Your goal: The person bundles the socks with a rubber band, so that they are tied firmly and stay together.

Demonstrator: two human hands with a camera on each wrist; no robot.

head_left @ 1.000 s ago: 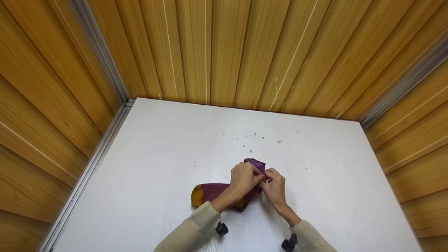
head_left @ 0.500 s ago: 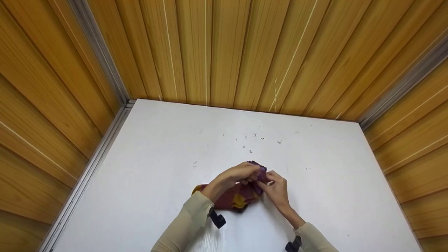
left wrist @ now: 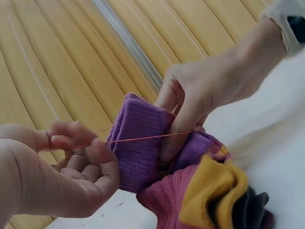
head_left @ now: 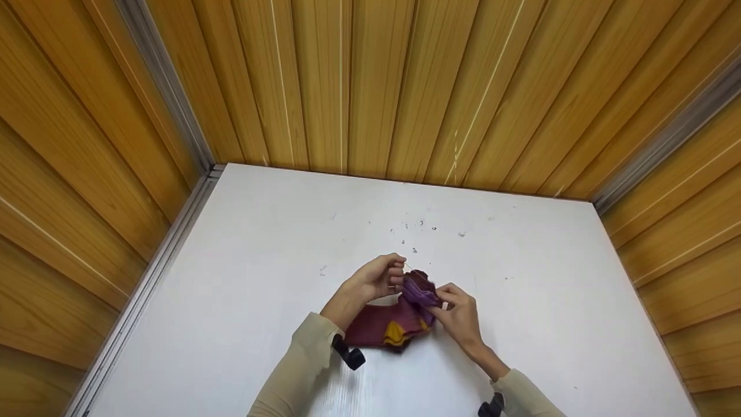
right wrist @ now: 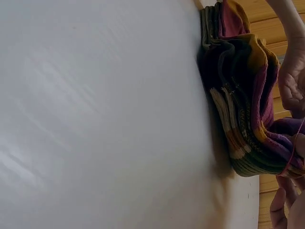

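Observation:
A bundle of several socks point(head_left: 376, 327), maroon and mustard with purple cuffs, lies on the white table. The right wrist view shows the layered socks point(right wrist: 264, 102), with dark green and cream ones in the stack. My right hand point(head_left: 461, 317) pinches the bundle near the purple cuffs point(left wrist: 140, 140), thumb on the near side. A thin red string point(left wrist: 143, 139) runs taut from the right hand's grip to my left hand point(head_left: 370, 282), whose curled fingers hold it left of the cuffs. Whether the string is an elastic band I cannot tell. It crosses the bundle's edge in the right wrist view.
The white tabletop point(head_left: 260, 249) has small dark scuff marks beyond the hands. Wood-patterned panels point(head_left: 370, 87) wall the back and both sides, with a metal rail point(head_left: 145, 289) along the left edge. A black strap mount point(head_left: 350, 354) sits at the left wrist.
My left hand has come off the cuffs and moved left, drawing the red string out taut. The cuffs now tilt open toward it. My right hand keeps its grip, almost still.

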